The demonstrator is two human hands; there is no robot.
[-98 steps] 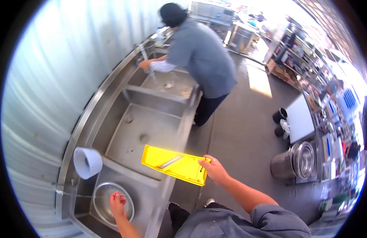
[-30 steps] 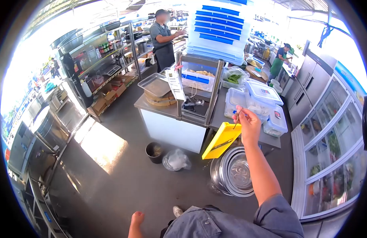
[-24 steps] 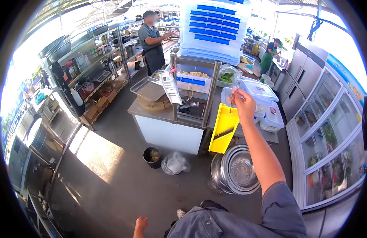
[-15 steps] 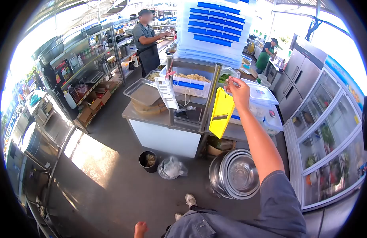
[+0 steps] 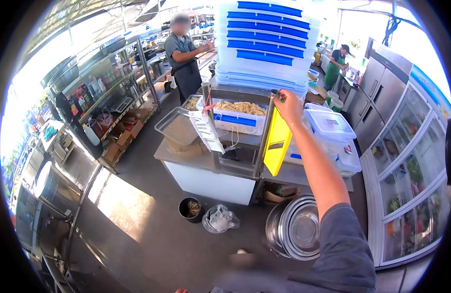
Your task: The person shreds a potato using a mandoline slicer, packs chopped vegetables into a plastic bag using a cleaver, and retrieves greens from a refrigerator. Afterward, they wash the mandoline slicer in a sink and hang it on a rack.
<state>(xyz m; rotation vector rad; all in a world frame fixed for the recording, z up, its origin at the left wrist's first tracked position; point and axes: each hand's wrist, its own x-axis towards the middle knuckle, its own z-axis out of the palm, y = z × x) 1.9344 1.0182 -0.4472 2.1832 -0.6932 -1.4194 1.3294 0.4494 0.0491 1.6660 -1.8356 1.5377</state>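
Observation:
My right hand (image 5: 288,105) is raised at the top of a metal post (image 5: 265,136), with its fingers closed at the upper end of a yellow mandoline slicer (image 5: 277,142). The slicer hangs down along the post, its dark blade slot showing; any hook or loop at its top is hidden by my fingers. On the neighbouring post hangs a white slicer-like rack (image 5: 206,132) with a red tie. Only a sliver of my left hand (image 5: 181,291) shows at the bottom edge, its fingers out of sight.
A steel counter (image 5: 186,155) carries a tub of pale strips (image 5: 240,117) and a tray (image 5: 179,126). Clear boxes (image 5: 267,41) are stacked above. A bucket (image 5: 190,210), plastic bag (image 5: 220,219) and steel bowls (image 5: 298,228) stand on the floor. Two people work further back; a glass-door fridge (image 5: 410,176) is right.
The yellow slicer has moved from in front of the post to close against it, with my right hand now at the post's top. My left hand has dropped almost out of view.

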